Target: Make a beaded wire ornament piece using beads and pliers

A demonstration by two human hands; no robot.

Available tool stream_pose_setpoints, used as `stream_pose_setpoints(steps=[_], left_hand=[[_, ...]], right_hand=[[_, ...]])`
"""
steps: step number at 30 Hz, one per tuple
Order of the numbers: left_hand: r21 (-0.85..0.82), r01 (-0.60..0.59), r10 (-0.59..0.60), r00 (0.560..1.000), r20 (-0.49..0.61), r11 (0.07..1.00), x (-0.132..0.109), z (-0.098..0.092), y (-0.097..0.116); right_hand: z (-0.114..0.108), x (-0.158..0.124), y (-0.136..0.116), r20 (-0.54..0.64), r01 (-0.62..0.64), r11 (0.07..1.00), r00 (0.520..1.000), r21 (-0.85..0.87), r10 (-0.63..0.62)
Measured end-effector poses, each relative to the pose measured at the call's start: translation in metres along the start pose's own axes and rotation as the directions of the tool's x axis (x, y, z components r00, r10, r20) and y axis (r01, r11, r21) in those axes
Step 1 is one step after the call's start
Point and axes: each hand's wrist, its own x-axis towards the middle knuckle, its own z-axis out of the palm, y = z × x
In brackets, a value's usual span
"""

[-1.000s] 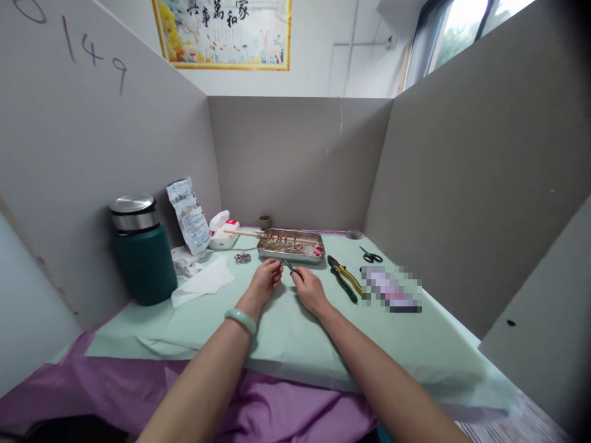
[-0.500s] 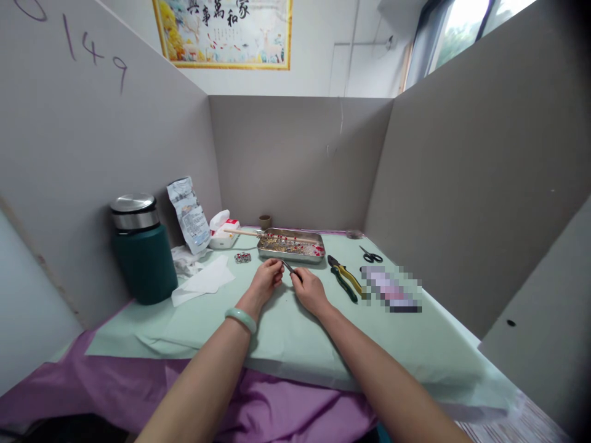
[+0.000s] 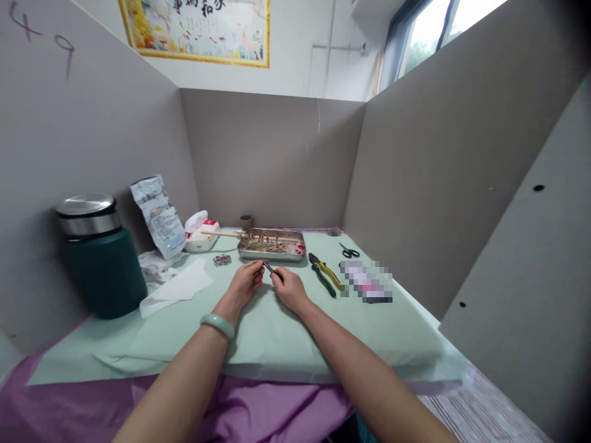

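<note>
My left hand [image 3: 245,284] is closed in a pinch just in front of the metal tray [image 3: 270,255]; what its fingertips hold is too small to make out. A pale green bangle [image 3: 218,325] circles that wrist. My right hand [image 3: 292,290] is wrapped round a slim dark metal tool [image 3: 268,267], whose tip points up and left to the left fingertips. Whether the tool is tweezers or fine pliers I cannot tell. Red, gold and clear beads [image 3: 272,246] fill the tray. A small cluster of red and silver beads [image 3: 222,260] lies to its left.
Green-and-yellow cutting pliers [image 3: 325,275], black scissors [image 3: 349,251] and a blurred-out flat object [image 3: 367,282] lie on the right. At left are a green flask [image 3: 104,264], a foil pouch [image 3: 159,216], a tissue pack [image 3: 202,235] and white paper [image 3: 178,289]. Grey panels [image 3: 272,160] enclose the table.
The camera view has turned a little to the right, so everything appears shifted left. Both hands keep the same pose, with the tool tip still at the left fingertips.
</note>
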Motion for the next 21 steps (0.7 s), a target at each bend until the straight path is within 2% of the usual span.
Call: stream_pose_setpoints(steps=[8,15,21], left_hand=[[-0.002,-0.003,0.003,1.0,0.01,1.0,-0.0014,0.0001,0.0025],[0.019,-0.01,0.01,1.0,0.017,1.0,0.0004,-0.0024,0.0008],[0.039,-0.02,0.019,1.0,0.01,0.999,0.0016,-0.0041,-0.0003]], right_hand=[[-0.0025,0.001,-0.0028,0.051,-0.062,0.987,0.997,0.145,0.055],[-0.0017,0.0002,-0.0019,0.008,-0.042,0.998,0.999,0.044,0.042],[-0.0046,0.0018,-0.0029,0.076,-0.114,0.98,0.992,0.163,0.103]])
